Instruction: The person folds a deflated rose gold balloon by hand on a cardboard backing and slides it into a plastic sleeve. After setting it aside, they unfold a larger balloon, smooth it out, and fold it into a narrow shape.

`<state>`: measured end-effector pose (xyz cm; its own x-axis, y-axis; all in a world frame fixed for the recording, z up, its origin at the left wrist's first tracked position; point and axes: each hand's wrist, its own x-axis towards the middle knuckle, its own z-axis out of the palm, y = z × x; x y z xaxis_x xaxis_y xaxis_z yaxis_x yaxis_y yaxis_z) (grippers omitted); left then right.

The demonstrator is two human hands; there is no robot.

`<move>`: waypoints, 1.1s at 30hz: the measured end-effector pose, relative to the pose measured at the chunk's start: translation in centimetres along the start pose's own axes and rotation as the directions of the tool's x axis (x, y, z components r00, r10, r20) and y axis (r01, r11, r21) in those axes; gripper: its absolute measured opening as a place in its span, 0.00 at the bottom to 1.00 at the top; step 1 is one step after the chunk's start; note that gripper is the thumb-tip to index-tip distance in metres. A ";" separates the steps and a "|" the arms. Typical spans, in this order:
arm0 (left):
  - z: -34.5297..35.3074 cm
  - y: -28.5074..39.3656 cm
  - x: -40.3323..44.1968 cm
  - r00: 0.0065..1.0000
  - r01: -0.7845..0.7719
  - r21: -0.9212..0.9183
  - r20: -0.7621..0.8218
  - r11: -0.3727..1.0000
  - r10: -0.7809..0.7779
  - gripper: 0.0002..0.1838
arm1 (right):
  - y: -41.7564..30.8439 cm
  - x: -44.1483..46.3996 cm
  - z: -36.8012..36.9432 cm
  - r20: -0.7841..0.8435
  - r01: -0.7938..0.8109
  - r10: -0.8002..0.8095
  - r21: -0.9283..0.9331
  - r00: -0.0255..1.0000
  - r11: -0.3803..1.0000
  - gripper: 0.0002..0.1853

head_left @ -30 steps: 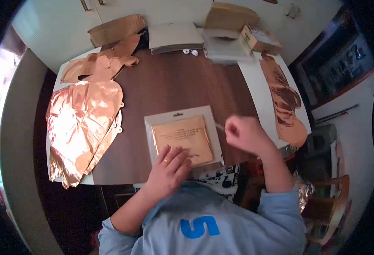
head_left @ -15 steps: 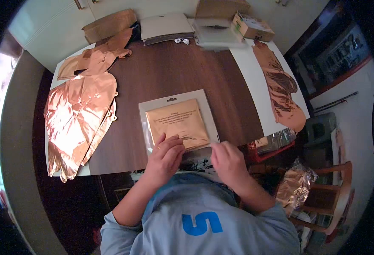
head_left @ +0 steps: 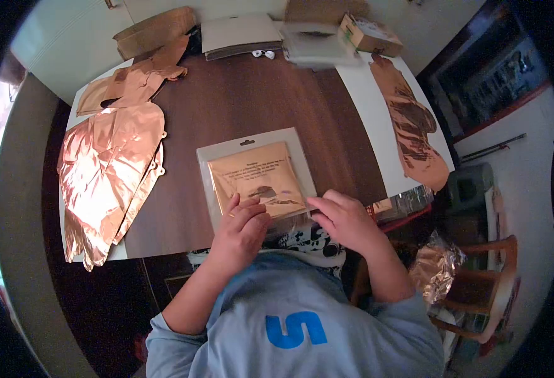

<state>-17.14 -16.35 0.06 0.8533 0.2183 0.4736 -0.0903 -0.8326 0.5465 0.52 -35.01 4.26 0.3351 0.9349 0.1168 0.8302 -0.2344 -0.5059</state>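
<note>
A clear plastic bag (head_left: pixel 308 179) lies at the table's front edge, holding a pale card with a hang hole (head_left: pixel 247 143) and a folded rose-gold foil piece (head_left: pixel 252 173) printed with small dark text. My left hand (head_left: pixel 242 230) rests across the bag's lower left part, fingers laid out on it and thumb apart. At the lower right corner of the bag is my right hand (head_left: pixel 346 217); its fingers are bent, with a small gap between the tips, and one fingertip touches the corner. The bag's bottom edge is partly hidden by my left hand.
Flat rose-gold foil balloons (head_left: pixel 110 170) cover the table's left side; another foil piece (head_left: pixel 409 126) lies along the right. Stacked cards (head_left: pixel 242 36), white earbuds (head_left: pixel 263 55), clear bags (head_left: pixel 321 47) and a small box (head_left: pixel 370 34) stand at the back. A chair (head_left: pixel 478 283) holds crumpled foil (head_left: pixel 437 268).
My right hand's fingertips have come apart from a pinch at the bag's lower right corner. My left hand stays on the bag. The whole view has shifted slightly.
</note>
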 end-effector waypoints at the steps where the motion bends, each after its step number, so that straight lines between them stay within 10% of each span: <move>1: 0.0 -0.2 -0.1 1.000 -0.004 -0.004 0.006 1.000 0.004 0.11 | 0.4 0.3 0.3 0.008 0.014 -0.014 -0.015 1.000 1.000 0.17; 13: -0.1 0.0 0.0 0.999 -0.040 0.056 0.026 0.998 0.038 0.14 | 0.3 -0.4 3.2 -0.352 0.047 -0.124 -0.220 0.928 0.974 0.14; 33: 0.0 1.2 2.2 0.936 -0.145 0.013 0.327 0.989 0.133 0.25 | 1.1 -3.9 1.6 -0.090 0.255 -0.270 -0.148 0.959 0.955 0.08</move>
<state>-15.34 -16.88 1.77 0.9541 -0.0729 0.2904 -0.2067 -0.8620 0.4629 -0.57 -38.48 1.82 0.1370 0.9356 0.3253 0.9447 -0.0246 -0.3269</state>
